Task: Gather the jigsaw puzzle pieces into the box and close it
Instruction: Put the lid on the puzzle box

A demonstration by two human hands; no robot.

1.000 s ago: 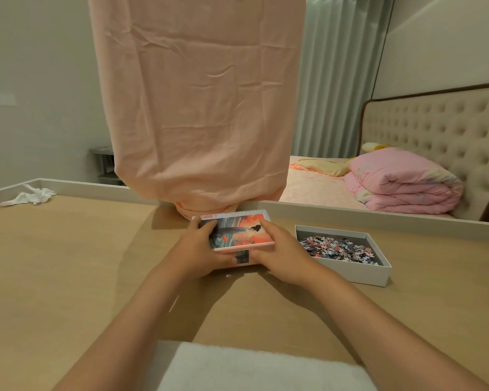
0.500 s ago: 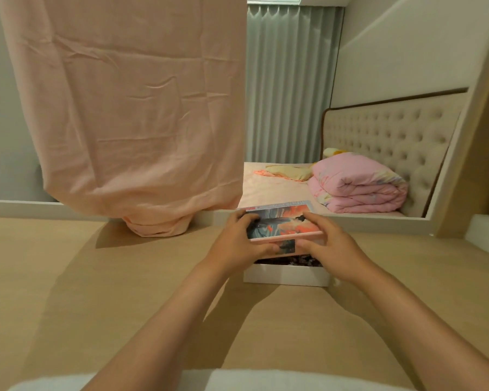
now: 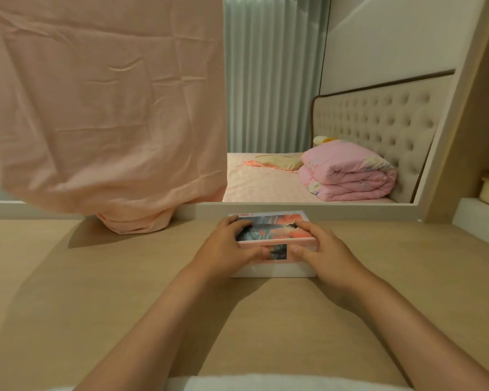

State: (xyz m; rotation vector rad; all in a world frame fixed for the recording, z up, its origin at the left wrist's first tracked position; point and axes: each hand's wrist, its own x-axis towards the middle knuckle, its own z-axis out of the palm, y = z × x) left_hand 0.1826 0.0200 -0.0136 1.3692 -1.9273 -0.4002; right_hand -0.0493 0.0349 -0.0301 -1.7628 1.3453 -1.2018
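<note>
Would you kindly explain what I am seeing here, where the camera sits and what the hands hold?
There is no machine: a person wears one wide-angle camera on the head, looking forward and down at their own bare arms. The left hand and right hand grip the picture-printed lid at its two ends, over the white box base, which stands on the wooden table. A white strip of the base shows under the lid, so it seems not fully down. The contents are hidden. A pink cloth hangs behind on the left; a folded quilt lies on a bed beyond.
</note>
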